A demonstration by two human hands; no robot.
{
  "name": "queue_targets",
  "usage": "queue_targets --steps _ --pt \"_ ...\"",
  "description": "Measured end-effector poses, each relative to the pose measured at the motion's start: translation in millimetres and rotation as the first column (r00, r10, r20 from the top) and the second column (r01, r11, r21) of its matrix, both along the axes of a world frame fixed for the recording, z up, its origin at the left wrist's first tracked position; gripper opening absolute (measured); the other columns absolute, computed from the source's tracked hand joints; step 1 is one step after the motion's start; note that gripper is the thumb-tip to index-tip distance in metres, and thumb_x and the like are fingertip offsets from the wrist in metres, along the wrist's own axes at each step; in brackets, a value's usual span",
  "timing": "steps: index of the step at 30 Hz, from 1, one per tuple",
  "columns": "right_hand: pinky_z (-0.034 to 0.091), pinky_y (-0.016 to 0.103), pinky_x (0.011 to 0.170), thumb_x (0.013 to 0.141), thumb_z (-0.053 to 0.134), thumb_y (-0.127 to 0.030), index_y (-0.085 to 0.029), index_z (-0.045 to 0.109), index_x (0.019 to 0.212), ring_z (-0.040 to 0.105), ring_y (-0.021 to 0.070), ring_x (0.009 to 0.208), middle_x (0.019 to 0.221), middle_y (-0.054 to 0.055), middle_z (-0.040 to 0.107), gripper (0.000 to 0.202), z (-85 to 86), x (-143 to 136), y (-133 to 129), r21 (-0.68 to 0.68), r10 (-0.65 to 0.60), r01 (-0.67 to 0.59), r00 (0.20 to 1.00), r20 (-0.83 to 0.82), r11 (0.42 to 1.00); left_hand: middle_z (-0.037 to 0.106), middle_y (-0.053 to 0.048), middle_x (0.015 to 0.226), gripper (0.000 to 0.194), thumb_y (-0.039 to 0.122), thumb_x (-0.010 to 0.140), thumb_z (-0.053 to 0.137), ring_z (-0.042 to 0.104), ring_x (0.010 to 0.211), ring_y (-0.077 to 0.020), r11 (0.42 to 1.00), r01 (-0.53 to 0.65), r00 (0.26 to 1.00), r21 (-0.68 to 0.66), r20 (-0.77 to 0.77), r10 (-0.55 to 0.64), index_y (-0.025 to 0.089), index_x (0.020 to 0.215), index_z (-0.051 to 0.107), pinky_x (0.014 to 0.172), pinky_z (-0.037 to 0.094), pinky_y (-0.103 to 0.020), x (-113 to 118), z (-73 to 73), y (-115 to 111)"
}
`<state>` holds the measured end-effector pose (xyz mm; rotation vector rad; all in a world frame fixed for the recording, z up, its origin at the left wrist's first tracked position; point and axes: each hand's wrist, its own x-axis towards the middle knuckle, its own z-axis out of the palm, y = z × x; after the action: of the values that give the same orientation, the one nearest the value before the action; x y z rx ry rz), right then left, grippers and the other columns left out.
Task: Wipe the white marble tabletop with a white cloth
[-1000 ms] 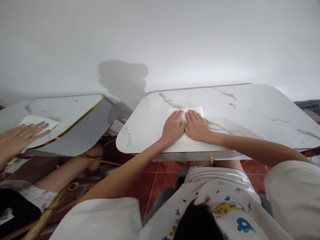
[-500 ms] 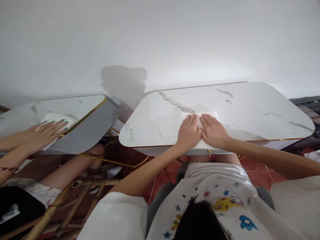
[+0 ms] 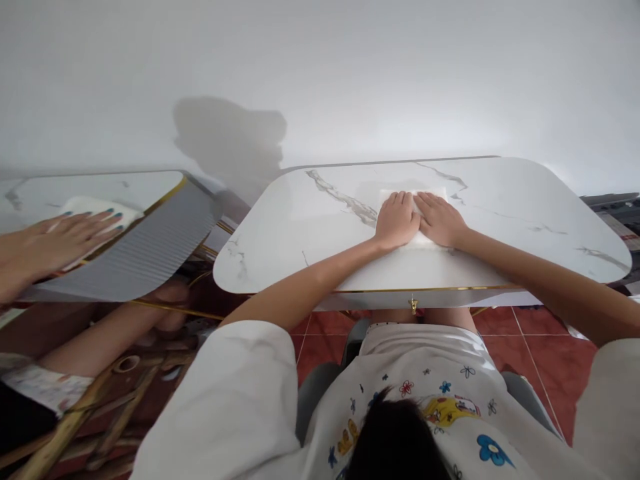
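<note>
A pale wall [image 3: 400, 60] rises behind my white, veined tabletop [image 3: 280, 227], whose back edge seems set against it, leaving the front to me. Red floor [image 3: 325, 328] shows below. Near the tabletop's middle lies the white cloth [image 3: 424, 245], under both hands. My right hand [image 3: 441, 220] and left hand [image 3: 399, 221] lie flat on it, fingers extended, gripping nothing; they sit close together, probably to spread pressure evenly. A gold knob [image 3: 413, 305] hangs at the front, centred between my knees.

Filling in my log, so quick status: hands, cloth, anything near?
Left hand and right hand side by side, resting on white cloth. Cloth lies on marbled table. Co-worker's hand off left, on another cloth.
</note>
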<state>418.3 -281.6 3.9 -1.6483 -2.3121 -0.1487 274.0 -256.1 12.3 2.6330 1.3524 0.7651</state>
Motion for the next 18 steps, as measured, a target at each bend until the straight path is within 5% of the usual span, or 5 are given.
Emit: queue_targets --steps 11,18 --pt "0.031 0.050 0.118 0.098 0.029 -0.033 -0.005 0.044 0.147 0.039 0.0308 0.144 0.155 0.017 0.044 0.058 0.9 30.8 123.1 -0.027 -0.021 0.020 0.998 -0.062 0.999 0.064 -0.013 0.131 0.039 0.015 0.086 0.046 0.050 0.133 -0.0299 0.997 -0.061 0.990 -0.053 0.121 0.067 0.016 0.123 0.061 0.117 0.037 -0.044 34.7 -4.8 122.7" --pt "0.032 0.052 0.115 0.100 0.026 -0.037 -0.007 0.043 0.147 0.039 0.0326 0.143 0.156 0.016 0.043 0.058 1.0 39.5 176.5 -0.033 -0.019 0.017 0.996 -0.085 0.999 0.063 -0.009 0.135 0.042 0.020 0.089 0.045 0.047 0.137 -0.0304 0.997 -0.044 0.988 -0.058 0.144 0.052 0.021 0.128 0.058 0.120 0.034 -0.047 43.0 -12.0 183.3"
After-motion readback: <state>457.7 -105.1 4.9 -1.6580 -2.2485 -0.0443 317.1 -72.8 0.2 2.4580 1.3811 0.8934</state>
